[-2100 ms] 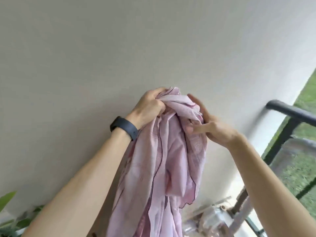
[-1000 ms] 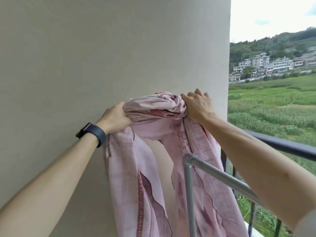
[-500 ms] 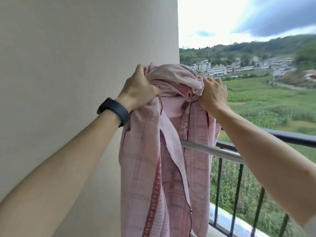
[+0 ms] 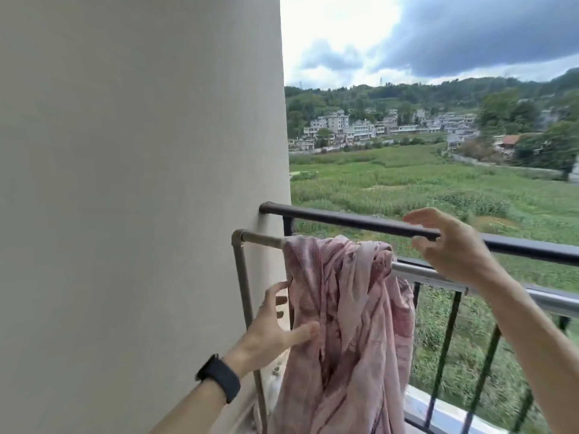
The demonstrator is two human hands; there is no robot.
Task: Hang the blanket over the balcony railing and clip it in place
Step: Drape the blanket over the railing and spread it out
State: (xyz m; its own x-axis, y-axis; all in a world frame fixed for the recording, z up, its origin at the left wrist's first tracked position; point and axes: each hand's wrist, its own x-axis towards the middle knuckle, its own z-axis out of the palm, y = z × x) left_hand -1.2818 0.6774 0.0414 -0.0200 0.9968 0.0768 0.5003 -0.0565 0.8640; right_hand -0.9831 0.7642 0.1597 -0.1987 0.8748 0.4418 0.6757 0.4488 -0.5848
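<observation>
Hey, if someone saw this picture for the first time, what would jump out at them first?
The pink blanket, draped in a bunched heap over the silver rail beside the pale wall, draws the eye first. A hand flanks it on each side: the left hand, fingers spread, touches its left edge, and the right hand hovers open above the rail. Beyond the dark railing lie green fields and a village under heavy clouds.

- Blanket [image 4: 347,308]: thin pink fabric with a darker pink pattern, bunched and heavily creased, not spread out.
- Position: draped over a grey metal bar [image 4: 263,240] close to its corner by the wall. The bulk hangs down the near side in loose folds, past the bottom of the view.
- Balcony railing [image 4: 344,219]: dark top rail on dark upright bars, just behind and above the grey bar, apart from the blanket.
</observation>
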